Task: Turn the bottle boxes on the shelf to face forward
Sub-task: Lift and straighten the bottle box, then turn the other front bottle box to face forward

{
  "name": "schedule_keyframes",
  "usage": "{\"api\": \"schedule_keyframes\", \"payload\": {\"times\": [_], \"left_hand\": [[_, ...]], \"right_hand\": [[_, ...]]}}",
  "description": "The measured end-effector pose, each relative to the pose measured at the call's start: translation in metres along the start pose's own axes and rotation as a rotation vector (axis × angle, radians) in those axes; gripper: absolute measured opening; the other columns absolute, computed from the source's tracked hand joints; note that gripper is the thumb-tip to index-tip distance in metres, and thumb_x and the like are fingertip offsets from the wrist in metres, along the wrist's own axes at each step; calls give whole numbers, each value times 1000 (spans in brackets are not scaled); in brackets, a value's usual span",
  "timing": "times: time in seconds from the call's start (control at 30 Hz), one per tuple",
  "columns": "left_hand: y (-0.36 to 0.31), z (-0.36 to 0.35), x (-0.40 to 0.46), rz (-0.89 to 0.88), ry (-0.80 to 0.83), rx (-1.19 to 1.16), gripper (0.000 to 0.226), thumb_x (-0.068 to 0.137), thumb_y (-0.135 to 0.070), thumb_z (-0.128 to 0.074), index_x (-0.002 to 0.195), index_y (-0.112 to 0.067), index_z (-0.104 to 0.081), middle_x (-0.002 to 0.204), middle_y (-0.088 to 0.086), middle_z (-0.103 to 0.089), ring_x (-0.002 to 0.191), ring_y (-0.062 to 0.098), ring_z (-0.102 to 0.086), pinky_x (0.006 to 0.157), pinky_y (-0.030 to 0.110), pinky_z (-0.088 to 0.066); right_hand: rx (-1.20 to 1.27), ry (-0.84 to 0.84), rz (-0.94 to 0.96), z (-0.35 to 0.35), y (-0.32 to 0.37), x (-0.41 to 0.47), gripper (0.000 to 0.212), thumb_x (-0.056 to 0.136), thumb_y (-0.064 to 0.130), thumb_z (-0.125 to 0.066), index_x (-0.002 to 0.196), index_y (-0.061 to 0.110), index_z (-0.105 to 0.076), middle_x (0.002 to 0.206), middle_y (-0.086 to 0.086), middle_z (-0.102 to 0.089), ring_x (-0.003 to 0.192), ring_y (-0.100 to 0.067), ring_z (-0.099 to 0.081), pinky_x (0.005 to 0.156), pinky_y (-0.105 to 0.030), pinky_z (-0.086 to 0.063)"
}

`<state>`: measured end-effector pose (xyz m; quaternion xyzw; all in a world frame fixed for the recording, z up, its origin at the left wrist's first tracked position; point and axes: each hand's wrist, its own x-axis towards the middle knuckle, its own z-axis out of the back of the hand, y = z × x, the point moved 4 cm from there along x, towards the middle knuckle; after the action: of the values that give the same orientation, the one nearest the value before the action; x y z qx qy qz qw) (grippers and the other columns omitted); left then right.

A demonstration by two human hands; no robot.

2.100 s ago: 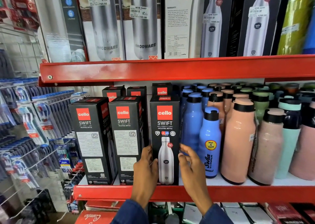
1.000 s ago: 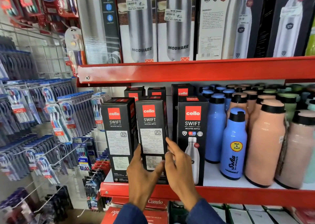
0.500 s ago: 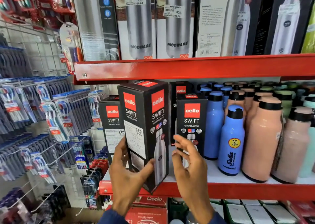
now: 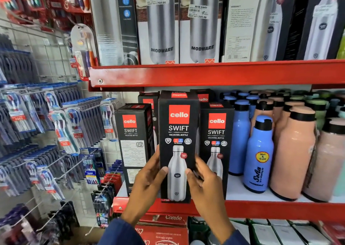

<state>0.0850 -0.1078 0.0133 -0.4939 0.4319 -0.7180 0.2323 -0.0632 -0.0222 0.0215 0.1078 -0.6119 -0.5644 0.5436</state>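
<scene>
Both hands, left hand (image 4: 147,181) and right hand (image 4: 205,185), clamp the middle box (image 4: 178,132), now turned picture-side forward. The left box (image 4: 133,144) still shows its label side, so it likely comes next.

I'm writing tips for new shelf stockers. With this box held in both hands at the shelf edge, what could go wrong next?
1. The held box sits proud of the shelf lip, gripped low by the left hand and right hand; it may tip forward if released early.
2. Sliding it back could nudge the right box or the left box, which shows its text panel.
</scene>
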Motion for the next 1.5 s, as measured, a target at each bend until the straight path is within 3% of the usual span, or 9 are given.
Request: {"api": "schedule_keyframes", "payload": {"times": [0.27,0.4,0.6,0.77,0.87,1.03,1.13,1.3,1.5], "left_hand": [[40,-5,19,23,-71,117,56,100,-2,-50,151,-22,-37,146,-8,-57,137,7,-50,118,37,-38],[56,-6,26,26,-90,194,58,100,-4,-51,149,-31,-38,138,-25,-59,131,-3,-53,104,6,-40],[65,-1,24,26,-80,334,51,101,-7,-49,150,-19,-40,135,-13,-62,122,-6,-57,97,-1,-38],[52,-3,12,84,-48,442,54,102,-14,-47,153,-22,-31,111,-6,-72,93,2,-65,73,-4,-39],[44,2,-2,119,0,443,59,100,-19,-52,154,-22,-27,66,-24,-48,56,-11,-44,63,10,-37],[7,39,-39,-33,-354,481,37,80,-9,-79,107,-35,-76,83,-23,-76,67,-11,-70,74,8,-56],[1,66,-40,-77,-554,474,47,77,-14,-82,113,-39,-65,94,-9,-73,80,9,-71,78,34,-62],[31,76,-13,120,-431,561,105,65,-48,-85,149,-22,-28,147,4,-46,136,24,-46,110,53,-45],[39,75,2,116,-435,489,97,57,-64,-71,140,-27,-37,132,-3,-57,119,19,-58,98,47,-54]], "right_hand": [[-199,-78,-11,-21,-27,15,49,97,27,-52,144,26,-38,107,0,-73,97,-7,-66,85,-29,-57],[-257,-41,-30,-27,-32,17,49,96,20,-53,143,20,-39,86,12,-63,73,13,-59,63,-1,-43],[-282,-25,-55,-29,-30,12,49,95,12,-55,142,19,-42,63,17,-56,60,7,-58,49,-3,-40],[-244,-93,-114,-32,-40,8,52,94,17,-58,142,21,-40,105,-19,-72,103,-24,-62,94,-25,-43],[-214,-192,-87,-27,-32,3,49,90,9,-62,137,22,-50,115,-9,-72,98,-4,-68,90,-8,-48],[-179,-350,106,-24,-1,-9,36,84,-2,-66,108,25,-70,99,11,-73,88,11,-64,73,1,-47],[-151,-152,130,-51,21,-7,37,89,8,-60,117,33,-65,106,20,-68,100,9,-62,87,-6,-47],[-96,40,86,-95,38,5,47,95,19,-45,142,25,-44,129,27,-52,113,18,-50,99,-6,-40],[-27,94,42,-113,43,19,50,92,3,-43,141,14,-43,99,26,-56,108,16,-44,86,-14,-52]]}}
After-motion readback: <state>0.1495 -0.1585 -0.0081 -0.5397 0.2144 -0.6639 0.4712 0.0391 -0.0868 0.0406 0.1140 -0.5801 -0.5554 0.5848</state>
